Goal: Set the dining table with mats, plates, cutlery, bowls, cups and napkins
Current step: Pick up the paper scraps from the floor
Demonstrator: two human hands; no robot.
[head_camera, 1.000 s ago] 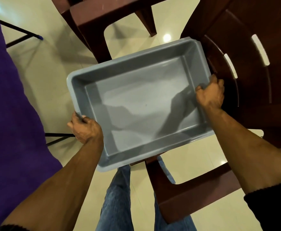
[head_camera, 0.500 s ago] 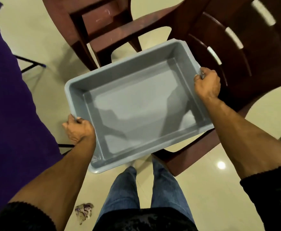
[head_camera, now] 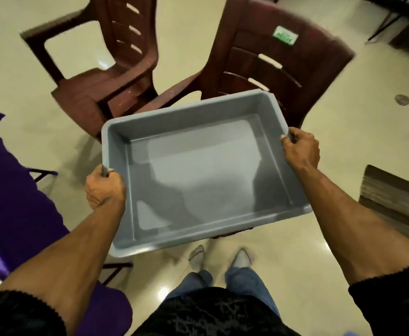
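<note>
Holding an empty grey tub above the floor

Carrying fills the middle of the frame: a rectangular grey plastic tub with a rolled rim and slightly sloped walls is held in the air, tilted so its far right corner sits highest. Nothing lies inside it; the smooth bottom shows only pale reflections and darker shadows.

Both hands grasp it. At the left edge of the tub, the left hand is curled over the rim near the far left corner, thumb inside and fingers wrapped below. At the right edge, the right hand clenches the rim near the far right corner in the same way. Both forearms are bare, with black sleeves pushed up at the bottom corners of the frame.

Behind the tub, in the upper half, stand two dark maroon plastic chairs. One with an open armrest is at the upper left; the other, with slotted back and a green sticker, is at upper centre, its lower part hidden by the tub.

A surface draped in purple cloth runs down the left side. A striped brown mat lies on the glossy cream tiled floor at the right. Below the tub, blue jeans and two feet in pale socks show at bottom centre.
</note>
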